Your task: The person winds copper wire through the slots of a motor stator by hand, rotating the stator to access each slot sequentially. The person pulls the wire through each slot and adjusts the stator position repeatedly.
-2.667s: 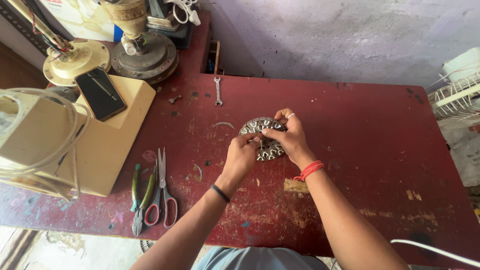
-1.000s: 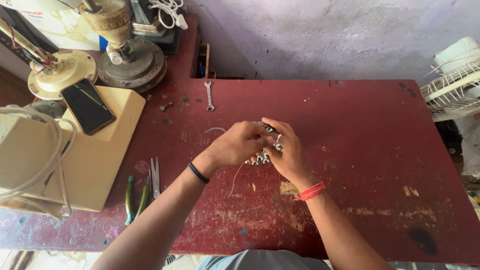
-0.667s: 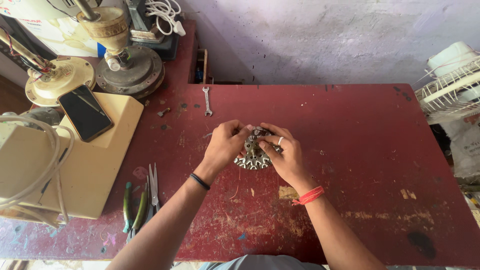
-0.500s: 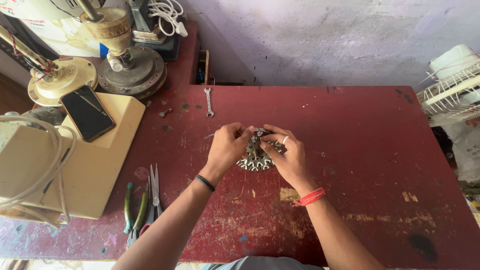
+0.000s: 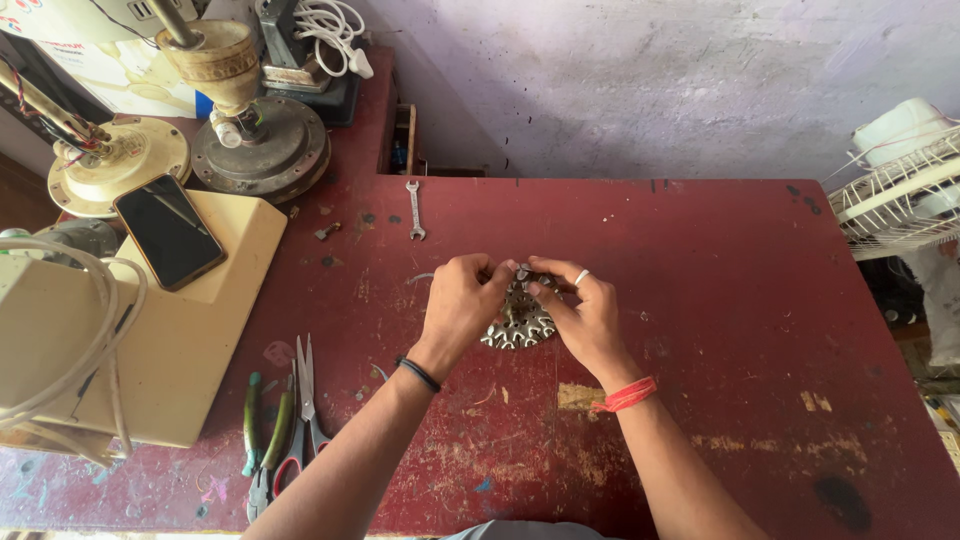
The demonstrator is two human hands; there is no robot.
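Note:
A round metal part with toothed, slotted rim [image 5: 518,325] lies tilted on the red table [image 5: 700,300] between my hands. My left hand [image 5: 462,305], with a black band at the wrist, grips its left upper edge. My right hand [image 5: 585,315], with a ring and a red wrist thread, pinches its top edge from the right. Fingertips of both hands meet at the part's top, hiding what is there.
A small spanner [image 5: 414,209] lies behind my hands. Scissors [image 5: 303,410] and green-handled pliers [image 5: 262,440] lie at the front left. A cream housing [image 5: 130,330] with a phone [image 5: 168,230] on it, fan motors [image 5: 255,140] and a fan guard [image 5: 900,190] ring the table.
My left hand has come off the top of the part to its left edge. The part now shows between my hands, tipped up. The view has shifted slightly.

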